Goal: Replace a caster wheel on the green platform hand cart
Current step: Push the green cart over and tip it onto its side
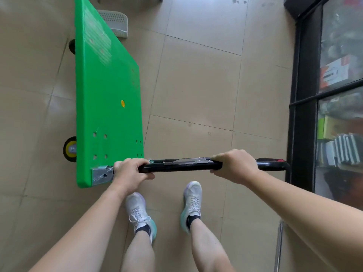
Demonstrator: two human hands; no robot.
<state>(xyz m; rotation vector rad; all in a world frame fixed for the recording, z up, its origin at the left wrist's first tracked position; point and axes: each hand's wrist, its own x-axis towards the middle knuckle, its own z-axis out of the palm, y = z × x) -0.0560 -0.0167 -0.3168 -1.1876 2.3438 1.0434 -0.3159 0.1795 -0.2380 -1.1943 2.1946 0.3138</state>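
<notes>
**Both hands on the cart's handle**

The green platform hand cart (pixel 106 91) filled the left half of the frame and appeared tipped up on one long edge. Its flat deck faced the right of the frame and its wheels stuck out past the left edge. A caster wheel (pixel 70 149) with a yellow hub showed at lower left of the deck, and a darker wheel (pixel 72 46) showed higher up the same edge.

The black handle bar (pixel 180 167) ran across the middle of the frame from a metal hinge bracket (pixel 101 174) at the deck's lower corner. It reached toward a black-framed glass cabinet (pixel 302 114) on the right.

The left hand (pixel 129 173) grasped the bar just beside the bracket, fingers curled over it. The right hand (pixel 233 165) gripped the bar farther right, short of its red-marked end (pixel 275 160).

Two white sneakers (pixel 138 211) stood on the tan tiled floor (pixel 196 85) below the bar. A pale perforated basket (pixel 115 22) sat at the top of the frame, partly hidden behind the deck.
</notes>
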